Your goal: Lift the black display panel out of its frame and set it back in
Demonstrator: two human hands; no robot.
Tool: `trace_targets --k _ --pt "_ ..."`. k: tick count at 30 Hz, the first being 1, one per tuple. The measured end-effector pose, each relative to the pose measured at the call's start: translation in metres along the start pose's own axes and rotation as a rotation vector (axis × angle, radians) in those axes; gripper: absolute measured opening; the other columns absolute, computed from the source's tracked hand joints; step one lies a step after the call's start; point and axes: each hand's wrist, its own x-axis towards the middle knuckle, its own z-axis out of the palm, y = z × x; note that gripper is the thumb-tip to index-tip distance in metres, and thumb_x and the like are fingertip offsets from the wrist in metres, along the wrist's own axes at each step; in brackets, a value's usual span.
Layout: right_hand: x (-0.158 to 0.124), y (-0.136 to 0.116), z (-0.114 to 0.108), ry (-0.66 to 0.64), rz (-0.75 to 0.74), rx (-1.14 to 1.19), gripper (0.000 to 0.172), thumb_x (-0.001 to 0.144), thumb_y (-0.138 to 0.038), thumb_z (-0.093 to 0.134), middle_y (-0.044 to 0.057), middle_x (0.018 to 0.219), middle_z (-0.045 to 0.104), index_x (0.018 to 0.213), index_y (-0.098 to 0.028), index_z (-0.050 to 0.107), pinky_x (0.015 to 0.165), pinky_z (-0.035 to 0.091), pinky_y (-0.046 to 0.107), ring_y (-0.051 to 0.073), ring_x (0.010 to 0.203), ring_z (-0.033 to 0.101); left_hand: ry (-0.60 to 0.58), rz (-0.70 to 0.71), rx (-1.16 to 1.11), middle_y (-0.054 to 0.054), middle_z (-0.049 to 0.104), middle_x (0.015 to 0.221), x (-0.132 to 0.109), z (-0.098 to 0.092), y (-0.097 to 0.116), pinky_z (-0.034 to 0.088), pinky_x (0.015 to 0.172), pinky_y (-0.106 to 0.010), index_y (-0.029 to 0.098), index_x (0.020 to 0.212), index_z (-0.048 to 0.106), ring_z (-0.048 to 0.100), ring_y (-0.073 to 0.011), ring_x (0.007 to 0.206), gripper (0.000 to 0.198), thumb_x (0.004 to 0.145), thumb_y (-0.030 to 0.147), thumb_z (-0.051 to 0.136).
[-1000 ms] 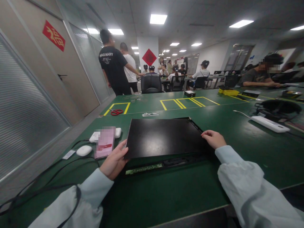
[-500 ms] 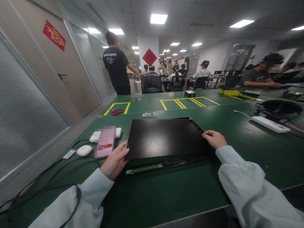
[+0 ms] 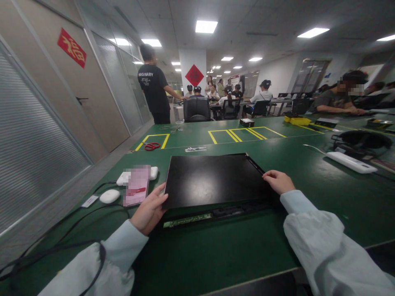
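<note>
the glossy black rectangular panel (image 3: 212, 179) lies flat on the dark green worktop (image 3: 216, 255), straight ahead of the person. along the panel's near edge a narrow green circuit strip (image 3: 187, 220) and dark fittings show uncovered, so the panel does not appear to be fully seated over what lies beneath; it has not been lifted clear either.

the left hand (image 3: 148, 213) is closed round the panel's near-left corner, fingers wrapped on the edge. the right hand (image 3: 277, 181) sits at the panel's right edge with fingers loosely curled; whether it pinches the edge or only rests there i cannot tell.

just left of the panel lie a pink phone (image 3: 136, 186), a white oval puck (image 3: 109, 196) and black cables (image 3: 61, 242) that trail toward the left sleeve, close enough to snag, i judge. beyond the panel are red-handled scissors (image 3: 152, 146) and yellow taped rectangles (image 3: 234, 133). well to the panel's right is a long white power strip (image 3: 348, 162). other people sit and stand far behind the panel.
</note>
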Motion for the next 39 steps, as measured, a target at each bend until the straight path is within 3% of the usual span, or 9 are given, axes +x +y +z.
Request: trace_targets --k 6,11,15,22,29,39 --pt "0.0 0.001 0.0 -0.01 0.0 0.002 0.012 0.069 -0.026 0.063 0.002 0.073 0.073 0.067 -0.025 0.075 0.07 0.045 0.03 0.02 0.073 0.065 0.042 0.083 0.073 -0.015 0.066 0.141 -0.001 0.008 0.003 0.044 0.115 -0.049 0.018 0.136 0.062 0.055 -0.0374 0.136 0.076 0.067 0.037 0.087" --pt "0.0 0.0 0.0 -0.012 0.008 -0.002 0.012 0.069 -0.027 0.063 0.002 0.072 0.073 0.067 -0.025 0.074 0.071 0.045 0.031 0.02 0.073 0.064 0.135 0.288 0.469 -0.014 0.037 0.165 0.007 -0.011 0.001 0.027 0.124 -0.05 0.019 0.118 0.072 0.031 -0.0386 0.152 0.064 0.062 0.047 0.086" --pt "-0.001 -0.002 0.0 -0.005 0.023 -0.006 0.011 0.068 -0.027 0.063 0.002 0.073 0.073 0.066 -0.025 0.074 0.072 0.046 0.031 0.02 0.074 0.065 0.13 0.316 0.706 -0.017 0.034 0.165 0.012 -0.024 -0.003 0.031 0.122 -0.052 0.018 0.119 0.071 0.032 -0.0393 0.152 0.067 0.064 0.053 0.081" --pt "0.0 0.0 0.001 0.01 0.019 0.008 0.01 0.067 -0.028 0.063 0.002 0.074 0.074 0.064 -0.025 0.072 0.071 0.046 0.031 0.021 0.076 0.066 0.146 0.281 0.968 -0.023 0.039 0.16 0.014 -0.025 -0.006 0.04 0.117 -0.053 0.013 0.119 0.069 0.041 -0.0416 0.146 0.074 0.063 0.061 0.074" --pt "0.003 0.004 0.007 0.045 0.05 0.098 0.008 0.064 -0.025 0.064 0.001 0.076 0.074 0.071 -0.025 0.067 0.074 0.047 0.031 0.019 0.077 0.067 0.129 0.231 1.087 -0.028 0.04 0.158 0.018 -0.025 -0.009 0.037 0.118 -0.056 0.007 0.121 0.068 0.041 -0.042 0.146 0.081 0.065 0.064 0.065" --pt "0.001 0.002 0.006 0.05 0.06 0.117 0.008 0.064 -0.025 0.065 0.001 0.075 0.074 0.071 -0.025 0.066 0.074 0.048 0.031 0.02 0.076 0.068 0.117 0.271 1.162 -0.024 0.047 0.154 0.014 -0.028 -0.006 0.037 0.117 -0.057 0.014 0.115 0.072 0.046 -0.0431 0.143 0.067 0.068 0.063 0.068"
